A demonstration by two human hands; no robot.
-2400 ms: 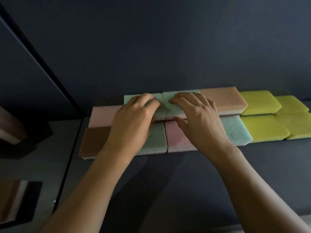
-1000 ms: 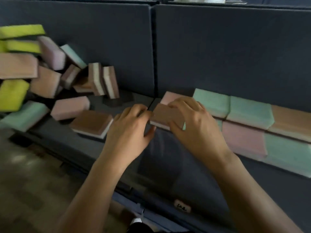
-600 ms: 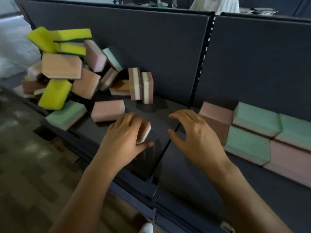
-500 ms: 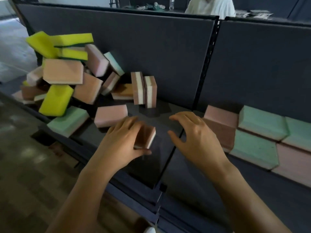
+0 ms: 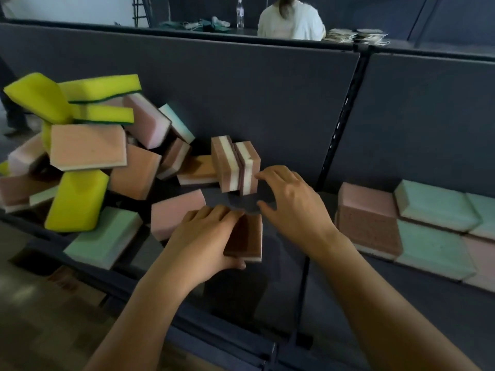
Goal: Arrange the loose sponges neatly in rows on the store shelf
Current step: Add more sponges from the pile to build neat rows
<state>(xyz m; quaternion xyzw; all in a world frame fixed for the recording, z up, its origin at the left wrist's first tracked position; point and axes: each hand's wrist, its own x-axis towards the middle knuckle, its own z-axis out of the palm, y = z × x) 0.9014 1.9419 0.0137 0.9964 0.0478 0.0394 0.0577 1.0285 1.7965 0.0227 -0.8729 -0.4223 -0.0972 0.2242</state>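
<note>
Now your left hand (image 5: 206,236) grips the brown sponge (image 5: 247,236) near the front edge of the shelf (image 5: 334,303), fingers curled over it, thumb at its near side. The neat rows (image 5: 434,236) lie rightward, past your right hand (image 5: 292,204), which is empty with fingers spread.

Two hands (image 5: 203,236), one bottle (image 5: 240,13) — roughly two dozen sponges (image 5: 88,145).

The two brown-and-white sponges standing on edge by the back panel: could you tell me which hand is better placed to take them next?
Probably the right. The right hand is open, its fingertips next to the upright brown-and-white sponges, while the left hand grips a flat brown rectangular sponge.
</note>
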